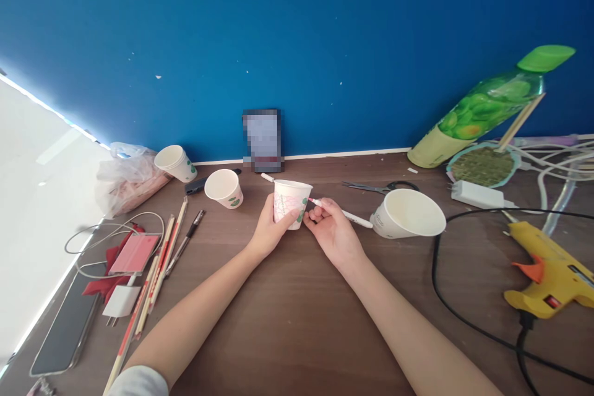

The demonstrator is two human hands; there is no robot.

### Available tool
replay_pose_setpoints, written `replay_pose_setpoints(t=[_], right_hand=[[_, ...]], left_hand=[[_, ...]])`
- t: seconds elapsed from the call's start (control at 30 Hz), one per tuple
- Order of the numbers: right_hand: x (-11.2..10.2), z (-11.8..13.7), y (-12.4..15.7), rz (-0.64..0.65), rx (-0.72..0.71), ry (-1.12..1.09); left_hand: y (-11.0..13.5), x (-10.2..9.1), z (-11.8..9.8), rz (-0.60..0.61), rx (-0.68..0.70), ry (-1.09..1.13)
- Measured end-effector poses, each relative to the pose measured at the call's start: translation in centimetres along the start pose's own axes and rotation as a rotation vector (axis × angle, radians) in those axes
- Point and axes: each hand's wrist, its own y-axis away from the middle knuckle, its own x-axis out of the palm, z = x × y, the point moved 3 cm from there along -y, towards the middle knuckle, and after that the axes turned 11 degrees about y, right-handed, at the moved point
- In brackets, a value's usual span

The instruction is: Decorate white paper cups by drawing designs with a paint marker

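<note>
Near the middle of the table, my left hand (271,230) is wrapped round a white paper cup (288,195), held upright with its mouth up. Pink line marks and green leaf prints show on the cup's side. My right hand (335,235) pinches a slim white marker (357,219), its pink tip pointing at the cup's right side. Whether the tip touches the cup, I cannot tell. A small white cap-like piece (267,177) sticks out behind the cup's left rim; what supports it is hidden. Right of my right hand stands a larger white paper cup (411,213).
Two smaller paper cups (223,187) (176,163) stand back left. Scissors (378,187) lie behind my right hand. A yellow glue gun (547,272) and its black cord are at right, near a leaning green bottle (482,108). Sticks (155,272), a pen (185,241) and a phone (67,325) lie left.
</note>
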Motion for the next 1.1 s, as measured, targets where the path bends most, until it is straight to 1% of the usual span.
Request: replay_pose_setpoints(t=[0.1, 0.2, 0.3, 0.4, 0.57, 0.8, 1.1], right_hand=[[0.0, 0.1, 0.0, 0.003, 0.013, -0.047], [0.0, 0.3, 0.1, 0.037, 0.005, -0.062], [0.1, 0.5, 0.2, 0.077, -0.010, -0.050], [0.1, 0.5, 0.2, 0.098, -0.020, -0.025], [0.1, 0.5, 0.3, 0.056, -0.028, 0.000], [0.4, 0.4, 0.2, 0.085, -0.070, 0.057], [0.5, 0.3, 0.4, 0.071, -0.124, 0.125]], left_hand=[[-0.2, -0.4, 0.8, -0.017, 0.003, 0.069], [-0.4, -0.6, 1.2, -0.013, -0.001, 0.078], [-0.3, -0.3, 0.8, 0.015, -0.010, 0.035], [0.0, 0.0, -0.1, -0.027, 0.009, -0.050], [0.0, 0.0, -0.3, -0.082, 0.016, 0.012], [-0.1, 0.0, -0.1, -0.049, 0.016, -0.003], [0.1, 0.1, -0.5, -0.037, -0.008, -0.034]])
